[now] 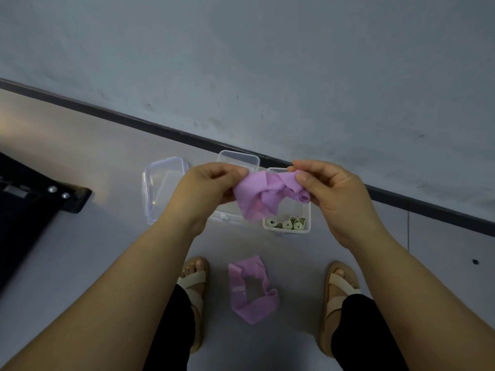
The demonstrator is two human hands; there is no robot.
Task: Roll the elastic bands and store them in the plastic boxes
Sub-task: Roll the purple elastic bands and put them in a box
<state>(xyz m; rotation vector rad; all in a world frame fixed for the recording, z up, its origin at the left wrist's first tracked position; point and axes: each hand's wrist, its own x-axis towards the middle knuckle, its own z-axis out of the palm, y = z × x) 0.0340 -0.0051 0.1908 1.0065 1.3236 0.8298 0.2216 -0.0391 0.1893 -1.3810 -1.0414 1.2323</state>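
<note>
Wall (pixel 267 62), grey and scuffed, fills the upper frame above a dark baseboard (pixel 160 127) and a pale floor (pixel 93 250). A black metal fixture (pixel 32 210) with two bolts juts in from the left edge.

A person's forearms reach into view, both hands raised above the floor. The left hand (pixel 206 186) curls its fingers round one end of a crumpled purple elastic band (pixel 265 194). The right hand (pixel 329 194) pinches the other end between thumb and fingers, where the band turns into a small roll.

Beneath the hands, three clear plastic boxes sit side by side near the baseboard: the left box (pixel 146 191), the middle box (pixel 238 158) and the right box (pixel 308 218).

Tan sandals (pixel 192 285) flank a second purple band (pixel 249 287), lying loose on the floor. Green rolled bands (pixel 288 224) sit at the right box's near end.
</note>
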